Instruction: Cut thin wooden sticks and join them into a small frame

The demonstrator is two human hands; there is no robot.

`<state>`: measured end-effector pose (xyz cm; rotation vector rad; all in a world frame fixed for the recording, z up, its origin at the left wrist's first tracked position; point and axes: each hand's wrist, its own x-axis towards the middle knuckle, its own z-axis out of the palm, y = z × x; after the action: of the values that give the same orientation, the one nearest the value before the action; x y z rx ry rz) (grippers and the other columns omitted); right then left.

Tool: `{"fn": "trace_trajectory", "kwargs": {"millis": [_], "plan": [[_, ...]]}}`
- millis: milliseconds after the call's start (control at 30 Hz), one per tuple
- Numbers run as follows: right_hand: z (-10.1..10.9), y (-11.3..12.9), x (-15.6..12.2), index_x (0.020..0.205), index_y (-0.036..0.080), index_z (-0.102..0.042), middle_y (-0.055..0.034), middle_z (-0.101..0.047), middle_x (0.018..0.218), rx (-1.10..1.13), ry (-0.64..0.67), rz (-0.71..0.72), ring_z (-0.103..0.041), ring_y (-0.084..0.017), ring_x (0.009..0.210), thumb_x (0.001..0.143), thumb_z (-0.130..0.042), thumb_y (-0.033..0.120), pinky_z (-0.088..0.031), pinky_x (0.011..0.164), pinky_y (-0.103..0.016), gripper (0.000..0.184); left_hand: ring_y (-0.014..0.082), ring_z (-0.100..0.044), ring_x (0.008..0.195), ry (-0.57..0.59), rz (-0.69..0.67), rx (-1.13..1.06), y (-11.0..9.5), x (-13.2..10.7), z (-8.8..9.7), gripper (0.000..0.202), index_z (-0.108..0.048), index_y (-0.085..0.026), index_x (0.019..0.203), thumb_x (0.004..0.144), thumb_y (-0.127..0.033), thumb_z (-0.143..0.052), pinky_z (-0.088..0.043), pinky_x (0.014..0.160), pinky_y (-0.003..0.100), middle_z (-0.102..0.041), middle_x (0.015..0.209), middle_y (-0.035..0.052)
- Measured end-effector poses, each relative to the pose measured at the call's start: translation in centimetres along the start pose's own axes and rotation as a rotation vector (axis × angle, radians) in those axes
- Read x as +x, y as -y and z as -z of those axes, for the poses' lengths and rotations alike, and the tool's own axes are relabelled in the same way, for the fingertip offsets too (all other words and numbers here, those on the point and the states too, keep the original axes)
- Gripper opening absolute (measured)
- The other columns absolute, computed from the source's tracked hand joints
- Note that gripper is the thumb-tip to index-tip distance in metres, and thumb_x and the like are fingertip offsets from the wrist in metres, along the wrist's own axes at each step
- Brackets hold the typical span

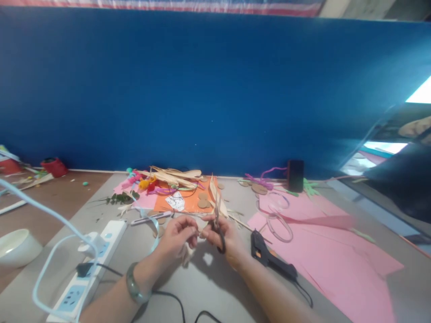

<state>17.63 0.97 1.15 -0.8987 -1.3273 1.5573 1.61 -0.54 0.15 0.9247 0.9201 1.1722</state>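
My right hand (229,242) is closed round black-handled scissors (221,236), whose blades point up and away from me. Its fingertips meet those of my left hand (178,237), which is pinched on a small pale piece of dried husk (186,257). Part of that piece hangs below my left fingers; the rest is hidden by them. Just beyond the hands, an orange sheet (193,208) carries several round tan discs (202,200) and a white patterned scrap (175,202). Long dried husk strips (175,176) lie behind, and another husk leaf (215,196) stands near the scissor tips.
A black glue gun (269,258) lies right of my hands beside pink sheets (336,269). On the left are a white power strip (92,269), cables, a craft knife (151,218) and a white bowl (18,246). A blue partition (215,89) closes off the back. Another person's sleeve (400,175) shows far right.
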Motion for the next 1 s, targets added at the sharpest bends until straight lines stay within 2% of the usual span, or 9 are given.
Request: {"fn": "trace_trajectory", "kwargs": {"millis": [200, 400, 533, 600, 767, 1000], "plan": [[0.5, -0.3, 0.4, 0.093, 0.016, -0.057, 0.0050, -0.053, 0.058, 0.161, 0.095, -0.105, -0.043, -0.007, 0.046, 0.064, -0.076, 0.031, -0.028, 0.046, -0.020, 0.037, 0.0091, -0.053, 0.044, 0.088, 0.018, -0.062, 0.1, -0.5, 0.0, 0.021, -0.062, -0.016, 0.083, 0.071, -0.031, -0.070, -0.042, 0.044, 0.020, -0.061, 0.057, 0.0000], [0.2, -0.1, 0.3, 0.083, 0.016, -0.055, 0.0035, -0.055, 0.060, 0.291, 0.190, -0.183, -0.042, -0.006, 0.045, 0.063, -0.075, 0.032, -0.026, 0.044, -0.019, 0.033, 0.0099, -0.055, 0.046, 0.112, 0.006, -0.059, 0.0, -0.7, -0.1, 0.025, -0.062, -0.015, 0.083, 0.070, -0.035, -0.072, -0.041, 0.044, 0.021, -0.065, 0.063, 0.0027], [-0.1, 0.1, 0.1, 0.082, 0.016, -0.054, 0.0037, -0.055, 0.059, 0.276, 0.210, -0.213, -0.041, -0.005, 0.044, 0.061, -0.076, 0.035, -0.026, 0.043, -0.019, 0.035, 0.0112, -0.055, 0.046, 0.108, 0.025, -0.034, -0.4, -0.9, -0.2, 0.026, -0.062, -0.016, 0.079, 0.068, -0.037, -0.073, -0.040, 0.044, 0.022, -0.065, 0.062, 0.0033], [-0.1, 0.0, 0.2, 0.084, 0.016, -0.055, 0.0040, -0.054, 0.058, 0.226, 0.190, -0.206, -0.042, -0.006, 0.045, 0.061, -0.076, 0.038, -0.027, 0.043, -0.019, 0.038, 0.0108, -0.054, 0.045, 0.102, 0.025, -0.020, -0.7, -0.9, -0.2, 0.026, -0.061, -0.015, 0.074, 0.067, -0.037, -0.074, -0.040, 0.044, 0.022, -0.064, 0.061, 0.0026], [0.0, -0.2, 0.2, 0.093, 0.017, -0.054, 0.0050, -0.055, 0.057, 0.039, -0.003, -0.100, -0.045, -0.008, 0.048, 0.064, -0.076, 0.036, -0.032, 0.047, -0.020, 0.040, 0.0076, -0.049, 0.042, 0.044, 0.009, -0.010, -0.8, -0.7, -0.2, 0.025, -0.058, -0.016, 0.070, 0.067, -0.035, -0.074, -0.038, 0.044, 0.020, -0.056, 0.050, -0.0036], [-0.5, 0.1, -0.3, 0.092, 0.017, -0.054, 0.0041, -0.058, 0.063, 0.051, -0.012, -0.065, -0.046, -0.007, 0.051, 0.059, -0.080, 0.033, -0.034, 0.051, -0.020, 0.046, 0.0065, -0.046, 0.041, -0.018, -0.002, 0.001, -0.4, -0.3, 0.0, 0.024, -0.057, -0.016, 0.068, 0.067, -0.034, -0.074, -0.036, 0.042, 0.018, -0.054, 0.048, -0.0044]]}}
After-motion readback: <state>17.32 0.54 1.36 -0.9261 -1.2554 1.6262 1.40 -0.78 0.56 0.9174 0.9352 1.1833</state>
